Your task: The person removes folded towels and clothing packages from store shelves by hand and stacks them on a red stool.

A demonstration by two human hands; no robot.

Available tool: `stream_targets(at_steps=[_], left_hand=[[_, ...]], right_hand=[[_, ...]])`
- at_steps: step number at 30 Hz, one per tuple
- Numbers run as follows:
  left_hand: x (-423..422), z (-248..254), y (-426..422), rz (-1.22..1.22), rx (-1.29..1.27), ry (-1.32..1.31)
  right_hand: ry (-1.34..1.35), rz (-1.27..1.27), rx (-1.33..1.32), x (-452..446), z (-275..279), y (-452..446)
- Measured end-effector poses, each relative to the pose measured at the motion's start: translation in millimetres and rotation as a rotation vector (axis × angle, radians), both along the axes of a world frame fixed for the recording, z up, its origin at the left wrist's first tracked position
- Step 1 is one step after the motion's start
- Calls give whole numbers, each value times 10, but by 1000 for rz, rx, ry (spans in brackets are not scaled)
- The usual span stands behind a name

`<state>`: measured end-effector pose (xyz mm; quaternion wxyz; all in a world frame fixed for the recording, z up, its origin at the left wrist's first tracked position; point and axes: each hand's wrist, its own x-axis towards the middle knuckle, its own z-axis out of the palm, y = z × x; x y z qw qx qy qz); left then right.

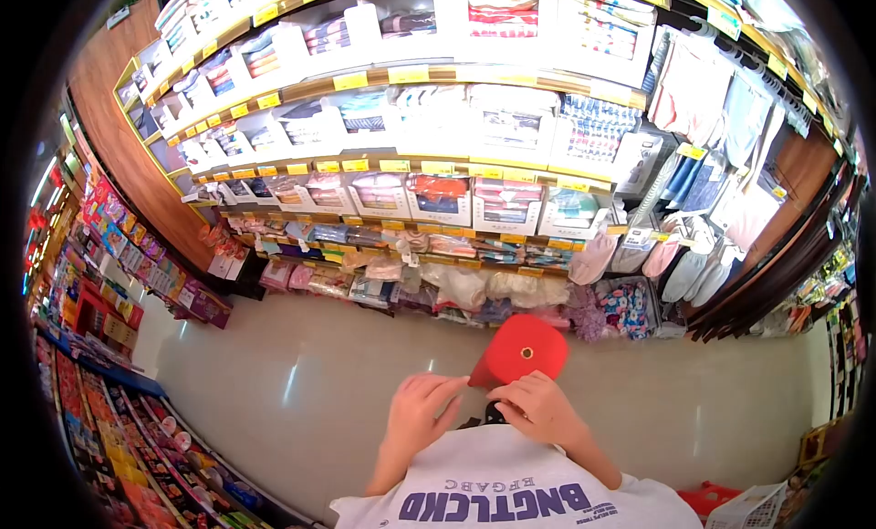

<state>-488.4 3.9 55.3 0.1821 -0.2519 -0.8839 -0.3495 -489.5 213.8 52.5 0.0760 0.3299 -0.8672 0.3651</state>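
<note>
My left hand [422,409] is in front of my shirt, its thumb apart from the stretched fingers and nothing visible between them. Its fingertips reach the left edge of a red object [538,339] with a rounded top and a small round hole, like a plastic stool seen from above. Whether they touch it, I cannot tell. My right hand [543,410] is bent, fingers curled inward at the near edge of the red object. Beside its fingertips is a small black item [495,412], partly hidden by the hand; what the fingers hold is unclear.
Ahead stands a lit wall shelf [383,160] with boxed folded textiles and yellow price tags. Slippers [593,258] and clothing [691,82] hang to the right. Packaged goods line a left shelf [137,438]. A white basket [748,508] is low right, above the tiled floor [274,365].
</note>
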Motion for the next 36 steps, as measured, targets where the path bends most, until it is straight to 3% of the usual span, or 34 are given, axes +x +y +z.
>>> stream_targets(at_steps=[12,18,19,20,25,28,31,33,35,36], left_hand=[[-899,-24,474,-24,12,1],[-1483,-196,308,-14,113,-82],[-1623,-221,269,-50,299,-191],[-1770,-242,230,-88,484,-301],[-2683,-339,-168,-205,648,-408],[-3269,-275,-451,-313,725,-485],[-3836,-219,-696,-439,862,-540],[-4162,-257,-816,-486,865,-618],[-4409,-287,-861,-481,1004,-743],[-4540,-306,-874,-544,988,-753]], right_hand=[[34,-31,-56,-894,-70,414],[-136,-66,-111,-1357,-20,344],[-131,-76,-112,-1451,-24,298],[-198,-105,-173,-1544,-21,248],[-225,-158,-311,-2174,-66,-141],[-517,-109,-762,-2654,-86,-495],[-667,-65,-960,-3156,23,-826],[-694,-76,-917,-3452,-6,-963],[-796,-142,-1101,-3699,62,-1148],[-745,-5,-1195,-3854,25,-1195]])
